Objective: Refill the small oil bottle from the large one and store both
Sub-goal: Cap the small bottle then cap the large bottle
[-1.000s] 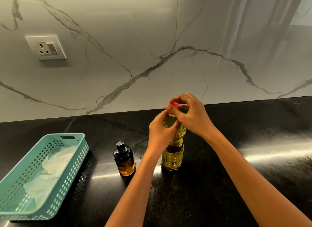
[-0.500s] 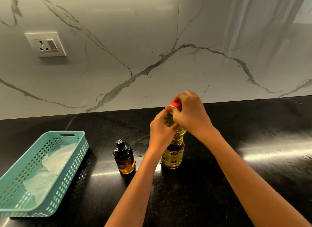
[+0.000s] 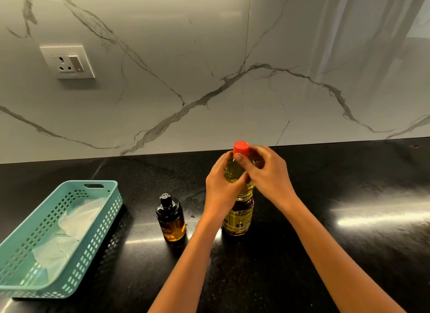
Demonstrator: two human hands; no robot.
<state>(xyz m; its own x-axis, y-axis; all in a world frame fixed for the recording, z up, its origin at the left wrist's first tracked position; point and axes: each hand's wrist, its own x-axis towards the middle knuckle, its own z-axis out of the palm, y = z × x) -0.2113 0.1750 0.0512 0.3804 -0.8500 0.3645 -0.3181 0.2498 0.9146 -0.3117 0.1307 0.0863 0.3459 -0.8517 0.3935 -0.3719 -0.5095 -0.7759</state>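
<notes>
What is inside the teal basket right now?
The teal basket holds only crumpled white paper lying along its floor; neither bottle is in it. Whatever may lie beneath the paper is covered, and the near wall hides the closest strip of the floor.

Head camera looks forward and down, close over the countertop (image 3: 325,254).

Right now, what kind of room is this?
Most likely a kitchen. There's a shiny black counter under a marble wall with a power socket, and two hands are working on a big bottle of cooking oil.
</notes>
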